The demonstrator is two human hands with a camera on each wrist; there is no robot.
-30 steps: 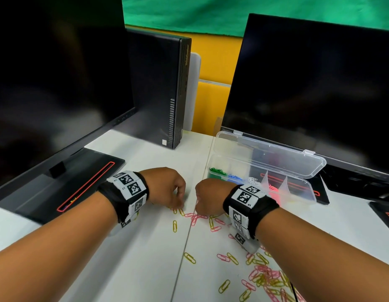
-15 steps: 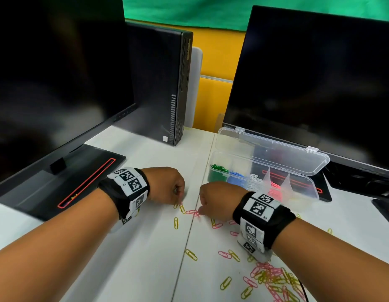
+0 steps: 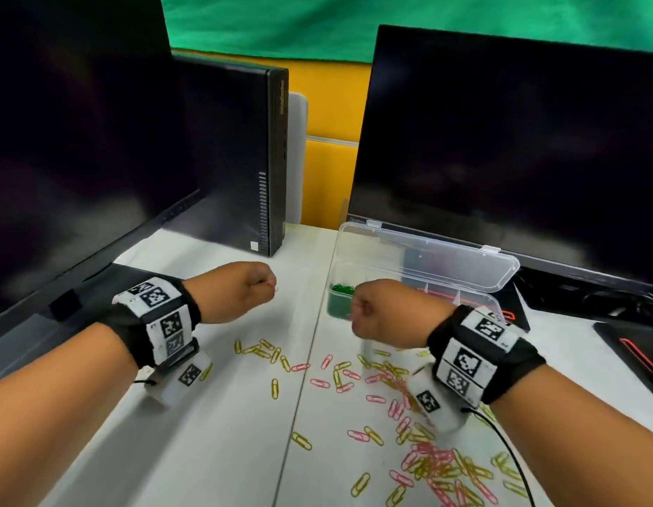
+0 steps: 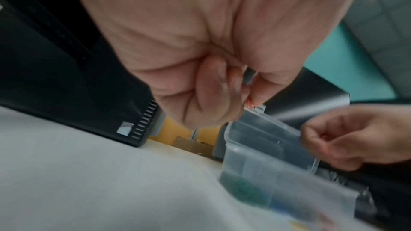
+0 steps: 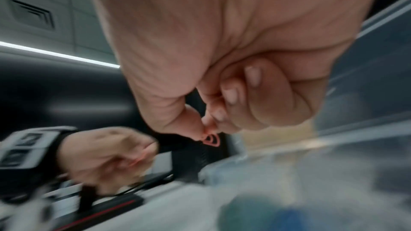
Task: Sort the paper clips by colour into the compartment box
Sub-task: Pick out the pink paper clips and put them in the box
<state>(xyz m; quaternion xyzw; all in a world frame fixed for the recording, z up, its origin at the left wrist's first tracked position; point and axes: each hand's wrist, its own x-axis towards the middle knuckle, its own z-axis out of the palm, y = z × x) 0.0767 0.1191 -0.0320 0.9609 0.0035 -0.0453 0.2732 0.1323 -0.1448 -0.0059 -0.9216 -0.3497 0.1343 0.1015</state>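
Both hands hover above the white table, fingers curled. My left hand [image 3: 261,287] pinches a pink paper clip [image 4: 250,102] between thumb and forefinger. My right hand [image 3: 358,312] pinches another pink paper clip [image 5: 211,140]; it hangs just in front of the clear compartment box [image 3: 475,305], whose lid [image 3: 427,258] stands open behind. Green clips [image 3: 341,288] fill the box's left compartment; my right hand and wrist hide the other compartments. Pink and yellow paper clips [image 3: 438,466] lie scattered on the table below and to the right.
Two dark monitors [image 3: 511,140] stand left and right. A black mini PC [image 3: 244,155] stands upright between them at the back. The left monitor's black base [image 3: 80,312] lies under my left wrist. A thin black cable [image 3: 508,444] runs from my right wrist.
Both hands have risen from the table, each with a pink clip pinched. The right hand moved toward the box.
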